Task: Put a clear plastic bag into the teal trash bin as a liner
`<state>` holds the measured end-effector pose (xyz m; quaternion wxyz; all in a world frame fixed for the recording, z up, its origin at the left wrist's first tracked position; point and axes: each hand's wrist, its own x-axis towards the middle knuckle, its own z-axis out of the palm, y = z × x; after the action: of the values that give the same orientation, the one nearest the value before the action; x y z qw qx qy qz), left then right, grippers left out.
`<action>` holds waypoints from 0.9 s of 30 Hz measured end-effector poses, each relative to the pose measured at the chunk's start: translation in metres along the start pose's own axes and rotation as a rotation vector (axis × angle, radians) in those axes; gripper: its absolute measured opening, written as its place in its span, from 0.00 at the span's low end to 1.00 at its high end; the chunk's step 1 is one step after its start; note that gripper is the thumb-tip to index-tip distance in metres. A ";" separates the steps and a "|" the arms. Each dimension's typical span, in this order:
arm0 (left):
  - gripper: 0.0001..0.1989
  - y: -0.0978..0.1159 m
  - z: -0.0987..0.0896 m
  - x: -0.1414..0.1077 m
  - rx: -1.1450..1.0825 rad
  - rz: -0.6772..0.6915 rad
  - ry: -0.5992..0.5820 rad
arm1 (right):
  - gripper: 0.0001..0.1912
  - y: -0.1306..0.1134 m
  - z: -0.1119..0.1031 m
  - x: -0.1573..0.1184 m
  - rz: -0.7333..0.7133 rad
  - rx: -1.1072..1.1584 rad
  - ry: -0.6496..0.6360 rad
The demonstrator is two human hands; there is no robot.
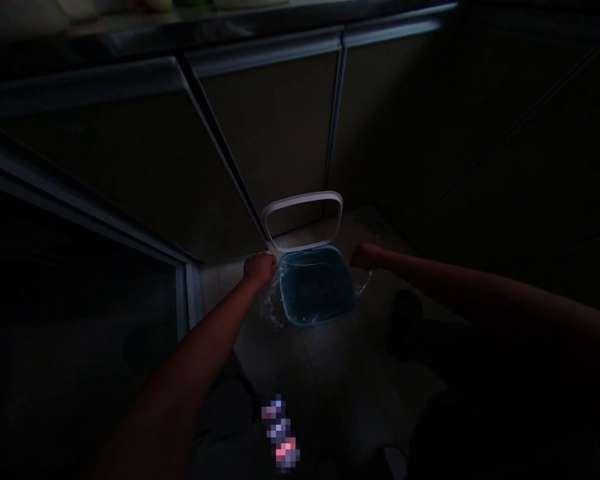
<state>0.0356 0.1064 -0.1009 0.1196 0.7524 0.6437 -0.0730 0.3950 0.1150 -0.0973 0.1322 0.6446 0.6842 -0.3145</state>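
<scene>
A teal trash bin [320, 293] stands on the floor, and its white rim frame [303, 199] is tilted up at the back. Thin clear plastic, apparently a trash bag [273, 307], lies over the bin's rim and hangs down outside it on the left. My left hand [261, 268] is closed on the plastic beside the bin's left back corner. On the right, my right hand [366, 255] is also closed, with a strip of the same plastic hanging below it. The fingertips of both hands are hard to make out in the dim light.
Cabinet doors [275, 127] with metal trim rise just behind the bin, under a countertop [130, 40] holding objects cut off by the frame. A dark framed panel [80, 287] is at the left. A pixelated patch covers something low in the middle. The tiled floor [305, 360] is dim.
</scene>
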 end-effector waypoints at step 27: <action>0.08 -0.009 0.051 0.060 -1.046 -0.488 -0.135 | 0.09 0.014 -0.003 0.046 0.300 0.942 0.104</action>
<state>0.0384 0.1507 -0.1669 0.4959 0.4168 0.7399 0.1816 0.4035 0.1532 -0.1257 -0.1640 0.7404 0.3735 -0.5342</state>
